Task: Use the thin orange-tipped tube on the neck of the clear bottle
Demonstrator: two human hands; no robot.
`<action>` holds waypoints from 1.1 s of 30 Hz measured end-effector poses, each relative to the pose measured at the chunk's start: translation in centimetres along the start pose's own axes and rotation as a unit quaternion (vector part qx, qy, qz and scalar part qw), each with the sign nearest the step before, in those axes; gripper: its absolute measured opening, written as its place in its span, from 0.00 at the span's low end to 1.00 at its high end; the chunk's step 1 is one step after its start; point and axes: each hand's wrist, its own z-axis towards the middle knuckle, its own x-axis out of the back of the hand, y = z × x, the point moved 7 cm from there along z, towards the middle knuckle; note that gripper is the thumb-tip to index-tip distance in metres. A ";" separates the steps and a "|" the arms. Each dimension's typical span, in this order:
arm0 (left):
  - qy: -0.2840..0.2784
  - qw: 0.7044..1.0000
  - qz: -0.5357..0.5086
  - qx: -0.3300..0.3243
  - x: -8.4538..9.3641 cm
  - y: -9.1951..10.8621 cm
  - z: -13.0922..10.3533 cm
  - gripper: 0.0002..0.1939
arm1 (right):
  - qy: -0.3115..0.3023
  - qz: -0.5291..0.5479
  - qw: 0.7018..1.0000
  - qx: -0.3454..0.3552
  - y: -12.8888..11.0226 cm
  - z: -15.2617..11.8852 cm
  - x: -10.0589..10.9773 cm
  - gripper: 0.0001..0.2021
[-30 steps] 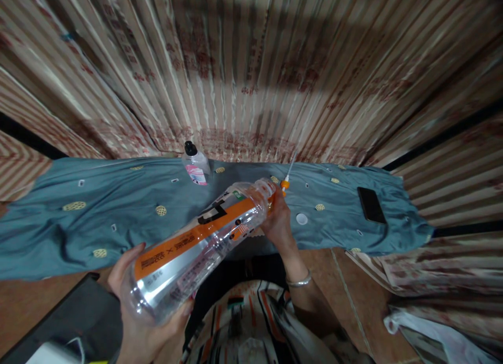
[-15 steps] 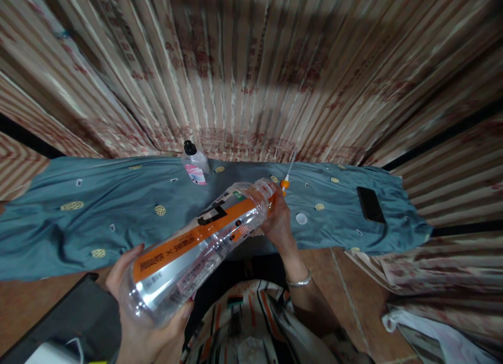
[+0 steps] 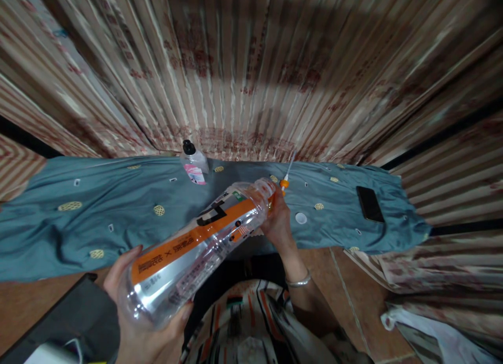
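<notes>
A large clear plastic bottle [image 3: 200,243] with an orange and silver label lies tilted across both hands, its uncapped-looking neck pointing up and right. My left hand [image 3: 143,322] is wrapped round its base. Around the neck, my right hand [image 3: 278,217] is closed, a silver bangle on that wrist. Just beyond the right hand lies a thin clear tube with an orange and white fitting [image 3: 284,184]. A round white disc [image 3: 301,218] rests on the cloth right of that hand.
A small bottle with black cap and pink label [image 3: 195,167] stands at the back of the blue-green cloth [image 3: 126,196]. A dark phone [image 3: 370,204] lies at the right. Curtains hang behind and at the sides. A dark surface [image 3: 74,317] is at lower left.
Almost nothing differs. The large bottle's base and my left hand have shifted very slightly left, and the view has moved a little.
</notes>
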 end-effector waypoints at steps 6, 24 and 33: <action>-0.024 1.000 0.007 0.017 0.0 0.0 -0.3 0.47 | -0.001 -0.002 1.000 0.001 -0.1 0.0 0.0 0.33; -0.017 0.999 0.004 -0.038 0.1 0.1 0.1 0.47 | -0.010 0.013 1.000 -0.016 0.5 -0.2 -0.1 0.35; -0.012 1.000 -0.011 -0.022 0.2 -1.0 -0.1 0.50 | 0.005 0.006 1.000 -0.006 0.2 -0.2 0.1 0.33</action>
